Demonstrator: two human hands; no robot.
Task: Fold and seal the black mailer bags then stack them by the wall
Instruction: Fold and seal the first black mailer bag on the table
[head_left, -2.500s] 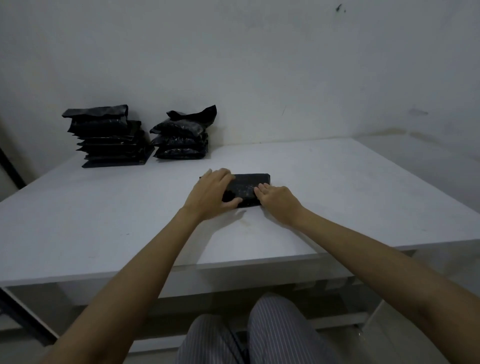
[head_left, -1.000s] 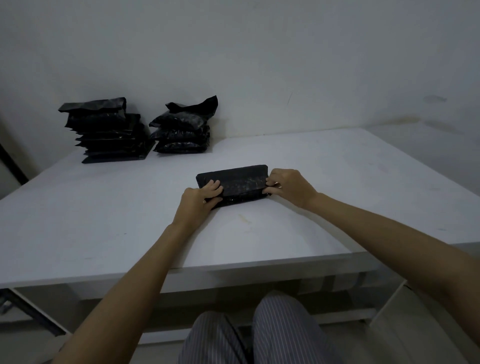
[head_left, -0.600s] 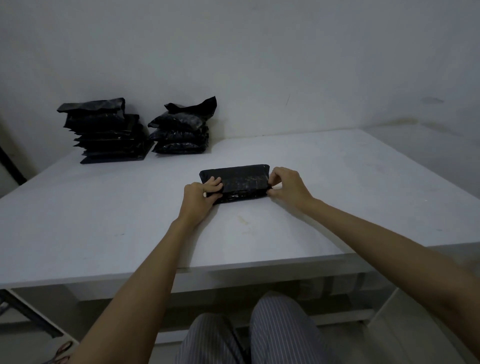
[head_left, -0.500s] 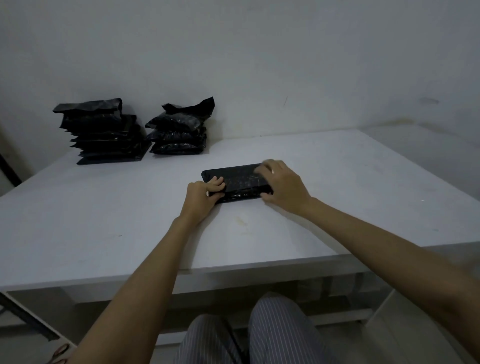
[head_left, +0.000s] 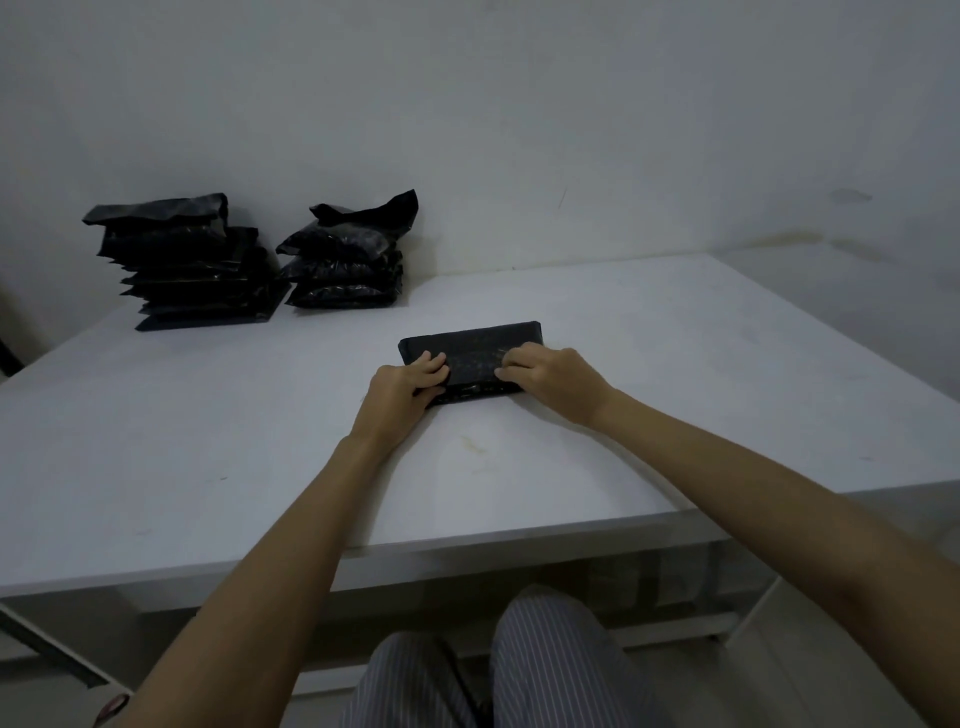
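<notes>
A folded black mailer bag (head_left: 475, 347) lies flat in the middle of the white table (head_left: 208, 415). My left hand (head_left: 402, 389) grips its near left corner, fingers curled over the top. My right hand (head_left: 556, 382) holds the near right part, bent fingertips on the top face and thumb at the near edge. Two stacks of black mailer bags stand against the wall at the back left: a taller left stack (head_left: 192, 265) and a shorter right stack (head_left: 348, 260) whose top bag has a loose flap sticking up.
The white wall (head_left: 571, 130) runs behind the table and meets a side wall on the right. The table's front edge is just above my striped trouser legs (head_left: 509, 670). A dark bar crosses the floor at the lower left.
My right hand has slid left along the top of the bag toward its middle and its fingers have bent. My left hand stays on the near left corner. The bag has not moved.
</notes>
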